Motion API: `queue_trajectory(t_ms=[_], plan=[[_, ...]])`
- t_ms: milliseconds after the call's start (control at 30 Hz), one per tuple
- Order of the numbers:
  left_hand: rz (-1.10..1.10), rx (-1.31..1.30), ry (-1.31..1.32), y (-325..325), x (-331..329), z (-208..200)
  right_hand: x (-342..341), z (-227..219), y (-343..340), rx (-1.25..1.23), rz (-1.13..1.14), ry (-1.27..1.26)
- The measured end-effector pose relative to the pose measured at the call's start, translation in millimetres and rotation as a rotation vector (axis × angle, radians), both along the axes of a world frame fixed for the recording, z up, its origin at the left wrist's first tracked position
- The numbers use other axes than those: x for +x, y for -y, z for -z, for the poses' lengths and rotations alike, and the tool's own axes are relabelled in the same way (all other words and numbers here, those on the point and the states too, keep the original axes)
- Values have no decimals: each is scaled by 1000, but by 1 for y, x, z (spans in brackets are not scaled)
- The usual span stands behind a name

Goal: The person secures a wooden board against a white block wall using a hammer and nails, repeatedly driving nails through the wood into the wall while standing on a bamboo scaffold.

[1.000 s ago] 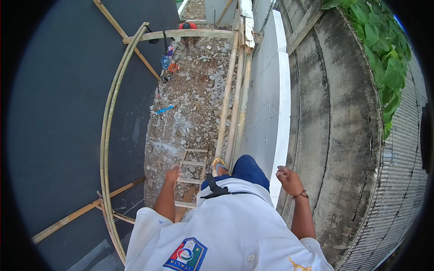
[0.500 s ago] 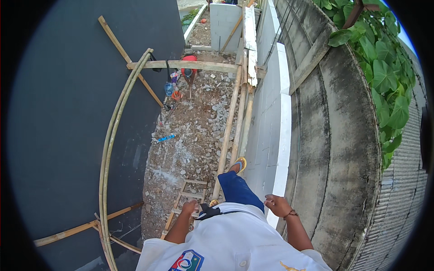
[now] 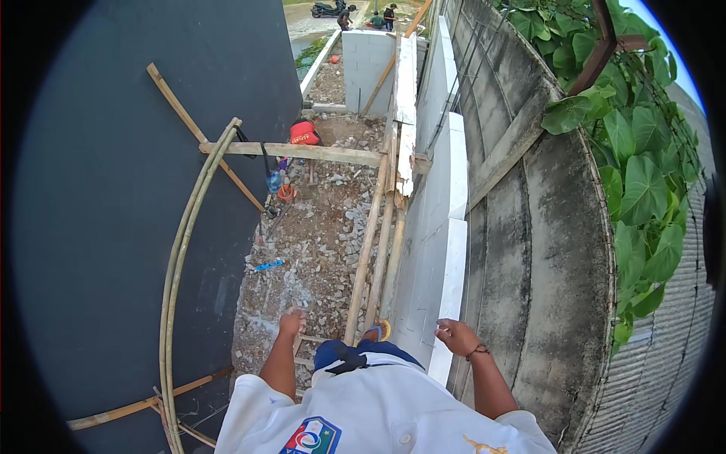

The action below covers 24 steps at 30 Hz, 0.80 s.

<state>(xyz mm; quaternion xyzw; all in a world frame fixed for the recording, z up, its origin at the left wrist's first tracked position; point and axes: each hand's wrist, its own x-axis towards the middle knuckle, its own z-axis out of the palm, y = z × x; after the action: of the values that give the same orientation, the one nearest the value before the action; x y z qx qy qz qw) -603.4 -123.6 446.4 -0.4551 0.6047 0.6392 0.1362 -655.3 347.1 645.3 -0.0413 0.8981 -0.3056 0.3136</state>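
My left hand [image 3: 292, 321] hangs in the air over the rubble floor, its fingers loosely bent and nothing in them. To the right, my right hand [image 3: 457, 337], with a dark bracelet on the wrist, is held beside the top edge of the white block wall [image 3: 454, 284]. Its fingers are half curled and hold nothing; whether they touch the blocks I cannot tell. Below me, a foot in a yellow and blue sandal [image 3: 383, 330] rests by the long bamboo poles [image 3: 369, 253]. Part of a wooden ladder [image 3: 302, 349] shows under my left forearm.
A dark wall [image 3: 98, 227] rises on the left, with bent bamboo poles [image 3: 178, 280] before it. A wooden beam [image 3: 302, 152] crosses ahead. Beyond it, a person in red [image 3: 305, 133] bends near an orange bucket [image 3: 286, 192]. A weathered concrete wall [image 3: 529, 250] stands at right.
The view has moved forward and tilted up, bringing people and a motorbike into sight at the far end. My left hand has risen and moved left. The person in red has bent lower.
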Motion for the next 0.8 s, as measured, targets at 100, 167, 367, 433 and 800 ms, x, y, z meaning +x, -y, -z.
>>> queue_trajectory(t_ms=[100, 167, 367, 433, 800], plan=[[79, -40, -55, -13, -13, 9, -35, -14, -9, -23, 30, -96], [207, -82, 58, -28, -10, 13, -52, -19, -11, -54, 79, -122], [233, 97, 505, -11, 61, 62, -70, -4, -2, -165, 184, -84], [322, -8, 559, -22, 50, 47, -68, 13, -3, -153, 164, -22], [42, -61, 319, -14, -128, 49, -176, 13, 8, -165, 82, -31]])
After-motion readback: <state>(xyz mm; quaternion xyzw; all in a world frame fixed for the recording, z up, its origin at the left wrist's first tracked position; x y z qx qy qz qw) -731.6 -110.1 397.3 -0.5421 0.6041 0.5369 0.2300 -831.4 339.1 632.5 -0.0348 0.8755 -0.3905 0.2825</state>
